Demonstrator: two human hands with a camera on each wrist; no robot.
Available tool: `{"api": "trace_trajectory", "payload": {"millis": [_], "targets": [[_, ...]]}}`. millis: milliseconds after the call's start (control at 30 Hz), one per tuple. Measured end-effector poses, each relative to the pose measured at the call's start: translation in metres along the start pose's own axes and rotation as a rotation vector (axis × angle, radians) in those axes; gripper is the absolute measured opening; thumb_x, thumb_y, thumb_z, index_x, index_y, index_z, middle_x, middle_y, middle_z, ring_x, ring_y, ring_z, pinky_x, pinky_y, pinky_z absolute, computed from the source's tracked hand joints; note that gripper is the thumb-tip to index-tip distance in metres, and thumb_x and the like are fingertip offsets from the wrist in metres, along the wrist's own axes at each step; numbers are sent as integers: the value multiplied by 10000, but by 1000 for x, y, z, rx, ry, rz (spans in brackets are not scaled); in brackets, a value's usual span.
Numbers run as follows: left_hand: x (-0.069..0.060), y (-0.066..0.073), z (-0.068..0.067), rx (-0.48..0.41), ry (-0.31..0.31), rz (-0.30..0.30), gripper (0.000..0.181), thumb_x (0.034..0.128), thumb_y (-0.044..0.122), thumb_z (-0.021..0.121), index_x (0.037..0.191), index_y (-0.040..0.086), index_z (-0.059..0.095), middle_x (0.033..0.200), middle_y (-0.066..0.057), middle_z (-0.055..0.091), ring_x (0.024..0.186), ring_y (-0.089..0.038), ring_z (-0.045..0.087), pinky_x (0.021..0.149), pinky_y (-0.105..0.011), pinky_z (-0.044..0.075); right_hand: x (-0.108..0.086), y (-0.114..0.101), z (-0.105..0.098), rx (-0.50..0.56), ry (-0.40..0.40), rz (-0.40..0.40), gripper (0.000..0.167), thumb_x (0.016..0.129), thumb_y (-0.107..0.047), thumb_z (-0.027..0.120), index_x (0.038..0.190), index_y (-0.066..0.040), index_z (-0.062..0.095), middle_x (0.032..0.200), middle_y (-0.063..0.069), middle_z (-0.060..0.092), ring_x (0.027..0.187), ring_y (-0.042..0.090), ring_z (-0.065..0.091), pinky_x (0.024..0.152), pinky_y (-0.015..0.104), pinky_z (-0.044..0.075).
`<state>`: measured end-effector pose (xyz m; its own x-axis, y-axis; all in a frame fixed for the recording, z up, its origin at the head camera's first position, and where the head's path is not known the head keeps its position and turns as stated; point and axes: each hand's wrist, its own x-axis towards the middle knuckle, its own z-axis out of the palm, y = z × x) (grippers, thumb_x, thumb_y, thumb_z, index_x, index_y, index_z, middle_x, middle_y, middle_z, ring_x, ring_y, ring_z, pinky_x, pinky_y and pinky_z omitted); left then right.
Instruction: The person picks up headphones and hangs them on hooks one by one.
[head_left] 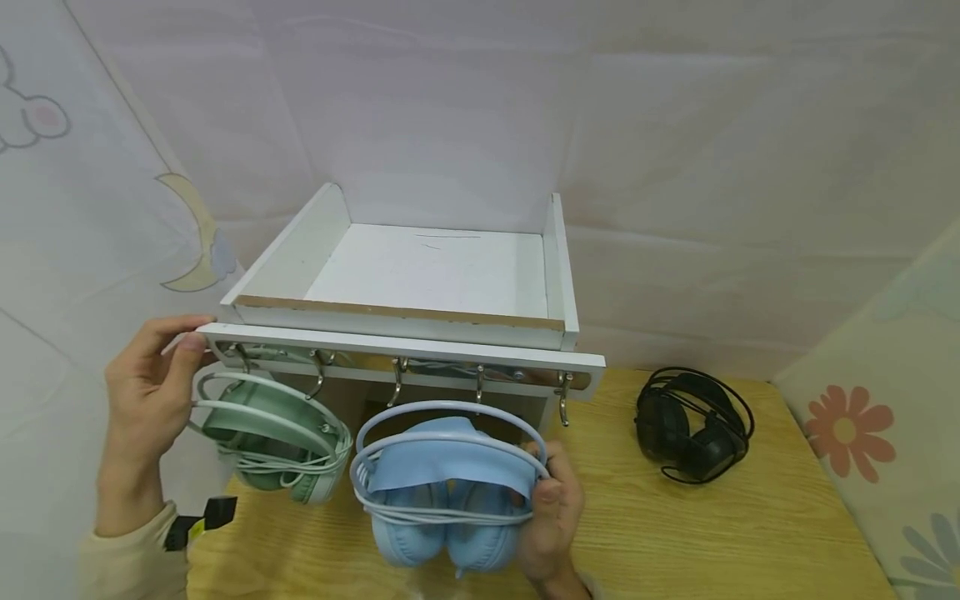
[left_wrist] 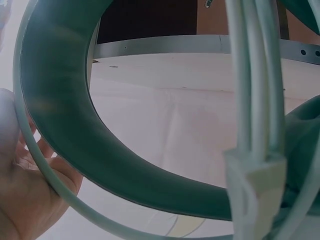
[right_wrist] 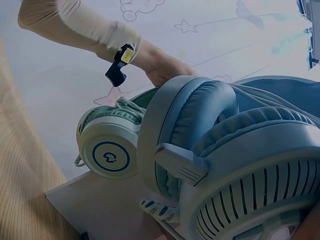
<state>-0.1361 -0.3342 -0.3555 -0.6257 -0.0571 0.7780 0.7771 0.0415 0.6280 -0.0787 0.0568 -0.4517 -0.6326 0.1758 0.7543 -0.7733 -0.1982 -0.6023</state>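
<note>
In the head view, my left hand [head_left: 146, 396] grips the left end of a white rack [head_left: 420, 344] with metal hooks. Green headphones [head_left: 281, 417] hang at its left hooks, their cable bundled; their headband [left_wrist: 60, 135] fills much of the left wrist view. My right hand [head_left: 553, 517] holds the right side of light blue headphones [head_left: 453, 462], below the middle hooks. Whether their band touches a hook cannot be told. In the right wrist view, the blue ear cups [right_wrist: 250, 165] are close, with the green ear cup [right_wrist: 107, 150] behind.
Black headphones [head_left: 693, 425] lie on the wooden table [head_left: 660, 533] at the right. A white open-topped shelf [head_left: 427, 267] stands behind the rack, against a pale cloth backdrop [head_left: 712, 167]. A patterned cloth [head_left: 75, 250] hangs at the left.
</note>
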Motion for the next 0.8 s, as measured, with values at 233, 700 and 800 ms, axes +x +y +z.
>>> {"api": "trace_trajectory", "payload": {"millis": [233,700,800], "targets": [[-1,0,-2,-12,1,10,251,999,-239,441,1210,-331,540,1167,-134,726,988,-153,752,871,-188,641,0,4,3,12,-30,-37,479,1177,-259,358,903,126,438,750,85,441,674,202,489,550,334,404],[0,-2,-2,-8,-6,12,259,995,-242,445,1221,-321,545,1167,-133,726,994,-154,751,884,-191,640,-8,9,6,-2,-31,2,434,1174,-211,348,946,133,481,707,85,404,587,201,399,477,279,348],[-1,-2,-2,-12,-2,10,259,992,-245,442,1217,-324,544,1170,-137,726,994,-157,753,883,-195,642,-9,10,8,-5,-30,2,428,1173,-207,350,946,132,482,699,90,402,581,201,398,473,269,353]]}}
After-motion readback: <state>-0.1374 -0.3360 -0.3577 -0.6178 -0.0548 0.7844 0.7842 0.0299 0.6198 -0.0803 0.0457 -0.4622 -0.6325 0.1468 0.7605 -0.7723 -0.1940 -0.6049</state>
